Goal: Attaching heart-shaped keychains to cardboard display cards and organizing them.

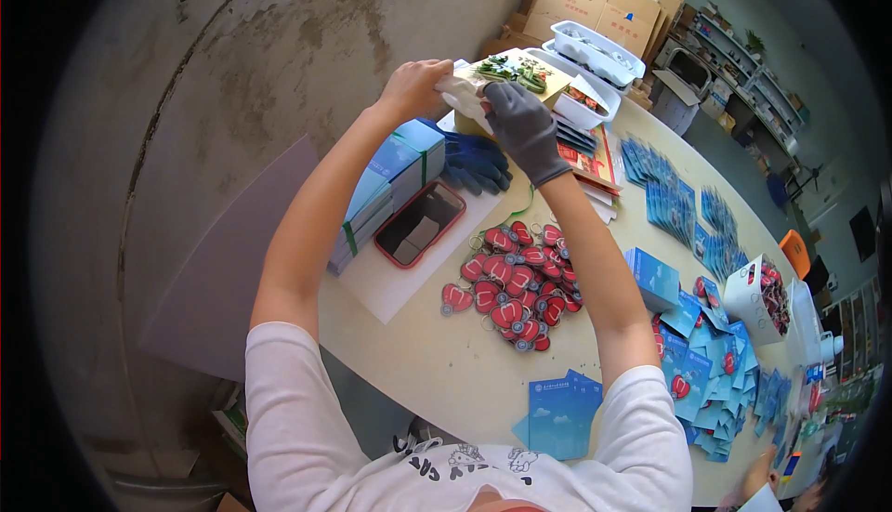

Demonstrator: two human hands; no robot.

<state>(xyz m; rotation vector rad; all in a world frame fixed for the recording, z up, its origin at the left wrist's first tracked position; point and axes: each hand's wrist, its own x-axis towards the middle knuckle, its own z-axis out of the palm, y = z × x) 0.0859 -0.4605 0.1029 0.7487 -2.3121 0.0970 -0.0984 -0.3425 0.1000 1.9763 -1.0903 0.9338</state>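
Head view: bare left hand (pixel 412 87) and grey-gloved right hand (pixel 528 131) were close together, both clamped on a pale cloth-like item (pixel 465 101) above the table (pixel 437 354), beyond a dark-blue glove (pixel 476 164); red keychains (pixel 513 280) lay piled nearer.

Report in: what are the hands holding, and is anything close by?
Left hand bare, gripping white item, kind unclear. Right hand gray-gloved, gripping it too. Blue gloves close by, nearer the body.

The worn glove (pixel 527 131) is grey, keyrings (pixel 518 280) red, cards (pixel 561 414) blue with white clouds.
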